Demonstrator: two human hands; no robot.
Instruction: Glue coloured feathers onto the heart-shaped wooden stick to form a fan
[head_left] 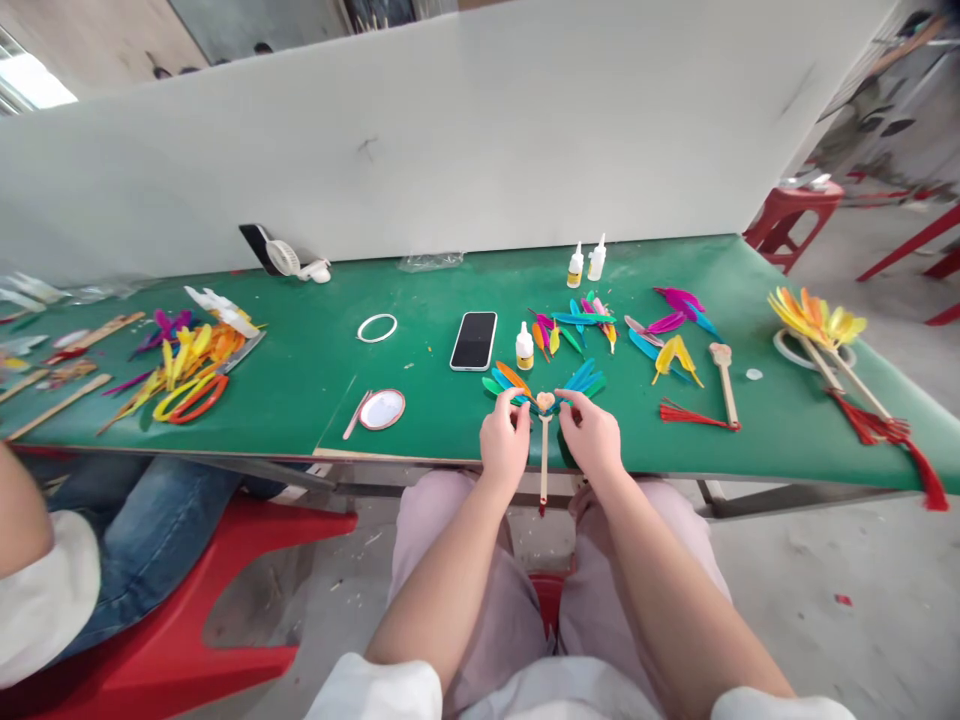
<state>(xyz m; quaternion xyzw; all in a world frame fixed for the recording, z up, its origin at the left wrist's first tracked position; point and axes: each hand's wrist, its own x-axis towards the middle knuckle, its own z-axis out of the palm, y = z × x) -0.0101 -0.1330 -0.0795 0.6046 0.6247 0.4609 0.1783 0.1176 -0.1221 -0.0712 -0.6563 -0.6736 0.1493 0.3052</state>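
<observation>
In front of me at the table's near edge lies a small feather fan with a pale wooden handle, its lower end sticking out past the edge. Orange, blue and green feathers spread from the left of its head, and blue and green feathers from the right. My left hand is closed, thumb and forefinger pinching at the base of the left feathers. On the other side, my right hand pinches the base of the right ones. Just beyond stands a white glue bottle.
A phone, a small dish and a white ring lie leftward. Loose feathers, a bare wooden handle and a yellow feather fan lie rightward. Two more glue bottles stand behind. Someone sits at left.
</observation>
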